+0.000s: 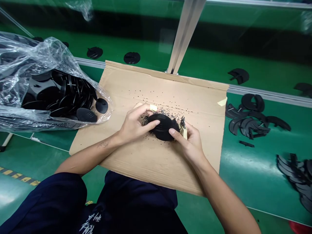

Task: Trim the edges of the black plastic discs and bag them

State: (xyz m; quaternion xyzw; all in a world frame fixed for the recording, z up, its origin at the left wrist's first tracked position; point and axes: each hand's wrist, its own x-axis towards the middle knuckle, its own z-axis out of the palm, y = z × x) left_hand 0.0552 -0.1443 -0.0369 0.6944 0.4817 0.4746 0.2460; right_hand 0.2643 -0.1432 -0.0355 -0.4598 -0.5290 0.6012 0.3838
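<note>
A round black plastic disc (161,125) with ridged lines on its face is held over the cardboard. My left hand (137,122) grips its left side, thumb on top, with pale yellow tape around the index finger. On the right side, the thumb of my right hand (188,139) presses on the disc's edge. Small cutting pliers (183,125) with dark jaws and pale wrapping also sit in my right hand, jaws pointing away from me. Whether the jaws touch the disc I cannot tell. Tiny black scraps (170,112) lie scattered around and beyond the disc.
A cardboard sheet (136,162) covers the green table (243,169). At left, a clear plastic bag (48,52) spills black discs (87,115). Curved black parts (252,125) lie in piles at right. Behind stands a metal post (186,35), with more black pieces (132,58) beyond the rail.
</note>
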